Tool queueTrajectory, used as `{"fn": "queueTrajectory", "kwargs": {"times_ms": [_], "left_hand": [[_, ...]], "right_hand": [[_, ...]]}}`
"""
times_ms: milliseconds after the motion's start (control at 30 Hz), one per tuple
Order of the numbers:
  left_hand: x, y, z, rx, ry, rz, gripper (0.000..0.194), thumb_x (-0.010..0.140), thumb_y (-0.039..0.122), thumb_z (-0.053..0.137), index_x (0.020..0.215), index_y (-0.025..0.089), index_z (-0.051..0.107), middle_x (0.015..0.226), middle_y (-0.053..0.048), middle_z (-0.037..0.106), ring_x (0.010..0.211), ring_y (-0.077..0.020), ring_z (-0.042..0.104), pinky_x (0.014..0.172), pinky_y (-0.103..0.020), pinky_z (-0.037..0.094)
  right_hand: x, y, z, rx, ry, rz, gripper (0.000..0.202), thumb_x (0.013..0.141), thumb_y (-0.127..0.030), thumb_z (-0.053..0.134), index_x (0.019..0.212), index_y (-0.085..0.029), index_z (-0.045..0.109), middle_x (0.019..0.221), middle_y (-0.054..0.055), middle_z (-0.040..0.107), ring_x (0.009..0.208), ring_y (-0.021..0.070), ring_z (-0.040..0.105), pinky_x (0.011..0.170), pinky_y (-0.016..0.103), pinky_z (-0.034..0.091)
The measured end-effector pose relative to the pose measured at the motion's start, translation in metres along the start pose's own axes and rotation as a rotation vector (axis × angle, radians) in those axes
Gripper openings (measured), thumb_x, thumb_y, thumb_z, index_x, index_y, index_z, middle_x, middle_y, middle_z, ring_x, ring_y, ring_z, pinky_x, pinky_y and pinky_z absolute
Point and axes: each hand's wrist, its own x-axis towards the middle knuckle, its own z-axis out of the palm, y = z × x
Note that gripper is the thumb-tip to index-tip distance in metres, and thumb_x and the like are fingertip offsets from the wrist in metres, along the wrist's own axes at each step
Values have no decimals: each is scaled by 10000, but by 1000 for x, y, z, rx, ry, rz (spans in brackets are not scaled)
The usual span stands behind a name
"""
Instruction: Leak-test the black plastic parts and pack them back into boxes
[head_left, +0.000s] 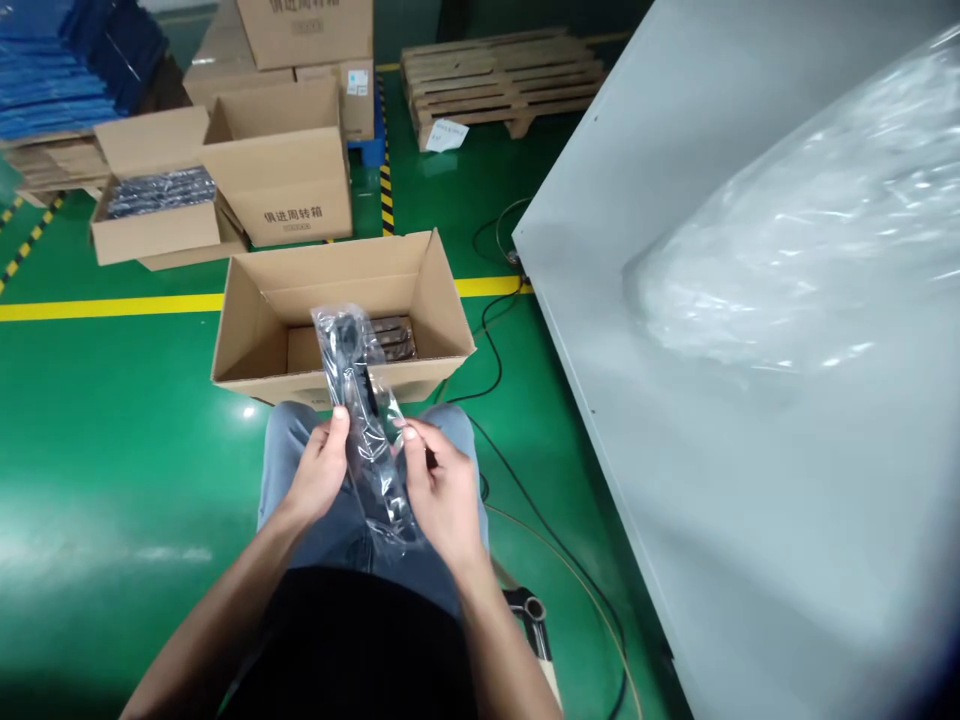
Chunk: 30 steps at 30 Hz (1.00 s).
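A long black part in a clear plastic bag (367,425) slants across my lap, its upper end over the near edge of an open cardboard box (259,345). My left hand (322,465) grips the bagged part along its left side, thumb on top. On the other side my right hand (442,485) pinches the loose plastic of the bag between thumb and fingers. Inside the box, several dark wrapped pieces (394,340) lie at the bottom right. The exact kind of the black part cannot be made out through the wrinkled plastic.
To my right stands a large grey panel (600,350) with clear plastic film (787,230) on it. Cables (517,470) run along the green floor beside it. Behind the box are more cartons (277,170), a wooden pallet (502,80) and blue stacked sheets (67,75).
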Motion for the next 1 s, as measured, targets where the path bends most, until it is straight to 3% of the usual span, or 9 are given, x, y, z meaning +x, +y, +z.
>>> {"fn": "queueTrajectory", "kwargs": {"times_ms": [133,233,300,433,567,700,767,867,1000], "left_hand": [[-7,-5,9,-127,-85,-10,661,815,820,688,951,174,727,820,-24,742,795,-182,700,726,-273,570],[-11,-4,12,-51,-28,22,494,779,605,866,987,191,692,835,18,717,746,-130,672,691,-227,548],[-13,1,12,5,-69,18,462,780,512,888,1042,186,689,855,1,735,715,-143,692,673,-248,567],[-12,12,4,-30,-150,-67,498,806,487,795,1149,141,696,907,-79,779,662,-210,730,587,-315,592],[-9,16,-6,-140,-232,-165,623,756,414,729,1312,144,646,972,-103,800,707,-248,755,564,-322,585],[-9,14,-7,-32,-191,-159,520,776,432,694,1199,130,686,885,-95,793,647,-237,731,567,-329,572],[-11,13,-4,106,-157,-129,392,798,429,689,1058,137,706,794,-72,767,637,-225,718,586,-318,560],[-16,13,2,278,-164,-28,234,827,380,679,928,169,683,769,-38,738,722,-209,713,690,-304,556],[-21,11,5,484,-191,135,177,868,346,664,961,196,652,848,-8,705,785,-186,659,767,-302,525]], "right_hand": [[-8,-1,5,-105,-39,-138,320,1077,-322,492,1198,-256,780,1159,58,806,1058,214,777,991,316,616],[-12,3,0,-162,-5,-108,339,1082,-340,474,1172,-244,786,1119,61,814,957,205,790,894,289,628],[-12,7,-6,-172,68,-13,375,1088,-394,463,1146,-214,787,1048,74,819,842,201,779,806,285,621],[-10,15,-19,-161,152,127,485,1072,-527,471,1066,-167,794,889,82,790,744,204,721,705,293,567],[-10,20,-25,-91,108,147,517,1059,-573,478,1021,-164,792,812,62,744,735,199,679,687,293,545],[-12,22,-29,-127,30,110,454,1069,-538,471,1180,-196,748,795,28,713,621,158,618,592,278,513],[-9,17,-31,-203,43,12,451,1027,-544,566,1319,-220,682,971,63,744,773,189,695,666,302,573],[2,1,-34,-361,60,-189,609,924,-574,722,1428,-253,604,1243,119,715,1140,286,693,968,444,604],[16,-18,-34,-405,83,-271,643,916,-531,724,1465,-240,556,1332,132,683,1236,310,650,1070,512,563]]}}
